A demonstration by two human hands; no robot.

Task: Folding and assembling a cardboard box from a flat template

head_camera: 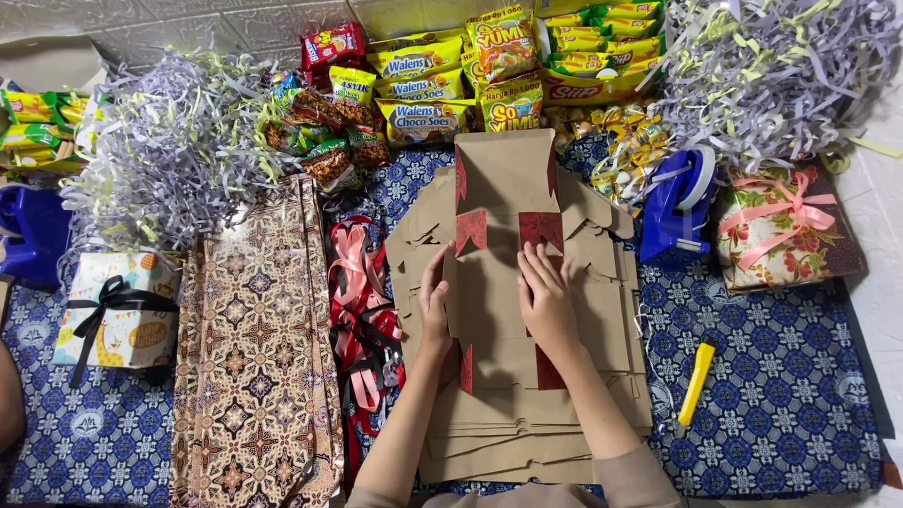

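Both hands lie flat on a brown cardboard box blank (pixel 513 282) that rests on top of a stack of similar blanks (pixel 513 442), in the middle of the blue patterned cloth (pixel 781 376). The left hand (pixel 435 306) presses along the left edge of the blank, fingers together and pointing to 12 o'clock. The right hand (pixel 546 296) lies on the centre panel, fingers slightly spread, the tips just under the red patterned flaps (pixel 540 229). Neither grip pinches anything; both are open palms that push down.

It seems the step is to fold or flatten a panel of the blank. To do it well, I would keep the right palm steady as an anchor and let the left hand fold along the scored line, so the crease stays straight. The pressure should go along the whole line, not at one point only, otherwise the cardboard can bend in a wrong place. Also the blanks below can slide, so the push should go downward, not sideways.

Around the blank: at 9 o'clock lie red and pink ribbons (pixel 362 310) and patterned wrapping paper (pixel 254 357); at 3 o'clock a blue tape dispenser (pixel 675 212); at 4 o'clock a yellow cutter (pixel 696 383). At 12 o'clock are snack packets (pixel 423 89), and shredded paper (pixel 169 141) at 10 o'clock. A wrapped gift with pink ribbon (pixel 781 226) is at 2 o'clock.
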